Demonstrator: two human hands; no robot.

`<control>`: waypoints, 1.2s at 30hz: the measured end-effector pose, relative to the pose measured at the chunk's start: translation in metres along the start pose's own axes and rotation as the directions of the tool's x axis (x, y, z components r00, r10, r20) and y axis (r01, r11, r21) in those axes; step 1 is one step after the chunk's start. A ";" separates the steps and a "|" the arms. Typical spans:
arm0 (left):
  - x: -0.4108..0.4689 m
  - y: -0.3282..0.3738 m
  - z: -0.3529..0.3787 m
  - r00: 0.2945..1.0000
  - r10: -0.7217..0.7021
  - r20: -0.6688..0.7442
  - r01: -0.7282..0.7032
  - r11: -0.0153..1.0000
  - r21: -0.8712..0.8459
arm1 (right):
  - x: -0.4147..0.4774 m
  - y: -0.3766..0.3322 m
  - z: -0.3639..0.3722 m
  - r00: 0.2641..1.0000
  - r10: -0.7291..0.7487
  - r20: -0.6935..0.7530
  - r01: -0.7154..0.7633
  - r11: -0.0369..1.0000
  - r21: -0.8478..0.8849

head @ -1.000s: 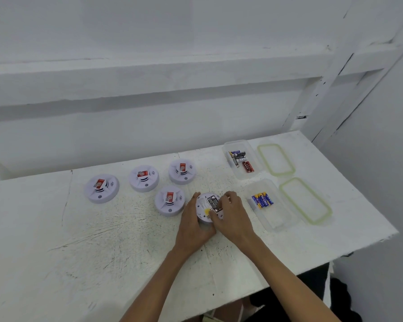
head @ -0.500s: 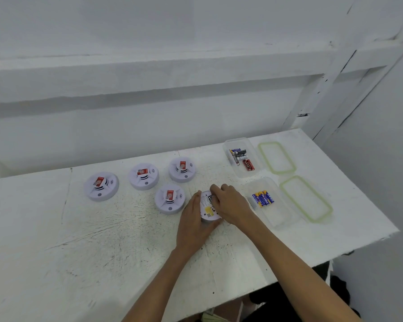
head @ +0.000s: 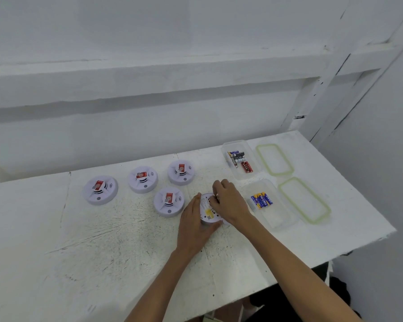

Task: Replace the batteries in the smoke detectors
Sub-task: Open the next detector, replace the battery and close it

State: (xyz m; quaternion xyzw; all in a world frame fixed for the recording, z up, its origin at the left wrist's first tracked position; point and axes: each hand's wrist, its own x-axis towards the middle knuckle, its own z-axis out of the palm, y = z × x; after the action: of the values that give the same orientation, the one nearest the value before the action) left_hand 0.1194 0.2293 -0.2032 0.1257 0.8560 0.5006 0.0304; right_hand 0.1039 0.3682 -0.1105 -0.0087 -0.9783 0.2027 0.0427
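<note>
Hands of a person work on one smoke detector (head: 207, 212), which lies on its face on the white table (head: 102, 252), with the back side and a yellow label turned up. The left hand (head: 193, 226) grips this detector by its left edge: the thumb lies along the near rim and the fingers go around the far rim. The right hand (head: 230, 203) is over the right half of the detector, with bent fingers whose tips are down on the back of it. They hide what is under them, so I cannot tell if they pinch a battery or only press.

Just to the left of the held detector lies a second detector (head: 169, 201), face up with a red sticker. Further left and behind are three more of the same kind: one (head: 181, 172) close behind, one (head: 142, 179) in the middle, and one (head: 100, 189) well apart.

To the right of the held detector stands a clear box (head: 277, 219) with blue and yellow batteries (head: 261, 200) lying in its far end. Behind and to the right is another clear box (head: 234, 145) with mixed batteries (head: 239, 159), some dark and some red. Right of each box lies its lid: the near lid (head: 304, 199) and the far lid (head: 274, 159), both with a pale green rim.
</note>
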 end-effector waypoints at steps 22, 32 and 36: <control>0.012 0.009 -0.008 0.987 0.120 0.108 -0.131 0.987 0.097 | -0.028 0.084 -0.052 0.888 0.413 -0.200 -0.316 0.866 0.388; 0.013 0.006 -0.007 0.985 0.141 0.097 -0.152 0.982 0.108 | -0.032 0.098 -0.041 0.901 0.419 -0.117 -0.366 0.875 0.316; 0.013 0.005 -0.006 0.985 0.136 0.106 -0.146 0.985 0.092 | -0.033 0.093 -0.040 0.898 0.411 -0.156 -0.368 0.897 0.244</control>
State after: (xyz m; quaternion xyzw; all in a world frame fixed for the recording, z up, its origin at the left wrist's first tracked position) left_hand 0.1062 0.2293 -0.1951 0.2124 0.8661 0.4514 0.0311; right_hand 0.1399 0.4684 -0.1132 -0.2214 -0.9201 0.3067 0.1015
